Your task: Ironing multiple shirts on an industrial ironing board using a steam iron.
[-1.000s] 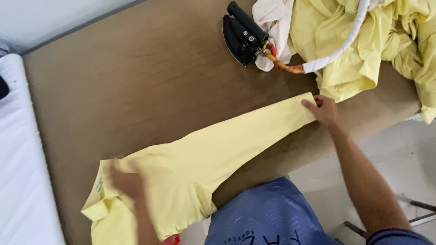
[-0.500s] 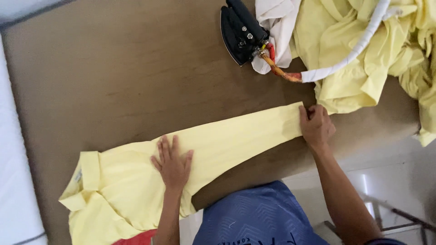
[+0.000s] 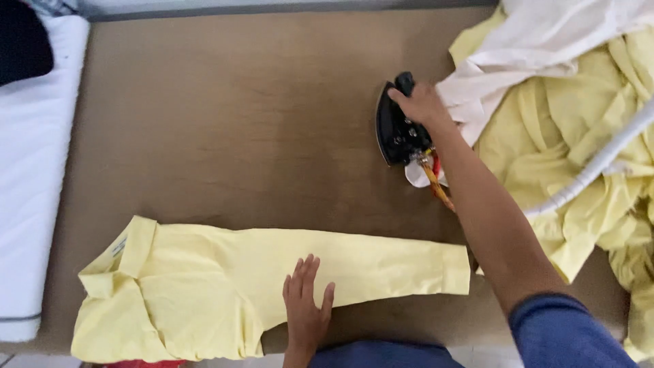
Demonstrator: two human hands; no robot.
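Head view: right hand (image 3: 421, 103) grips black iron (image 3: 398, 133) far right on brown counter (image 3: 225, 123); left hand (image 3: 306, 307) flat, fingers spread, on folded pale-yellow shirt (image 3: 225, 286) near.

Small whitish label (image 3: 120, 246) inside yellow shirt (image 3: 225, 293) collar, lower left.

The left hand (image 3: 306, 307) lies flat, palm down, fingers spread and pointing away from the body, near the surface's near edge. The right arm stretches forward toward the far right, its hand (image 3: 421, 103) closed in a grip, knuckles up.
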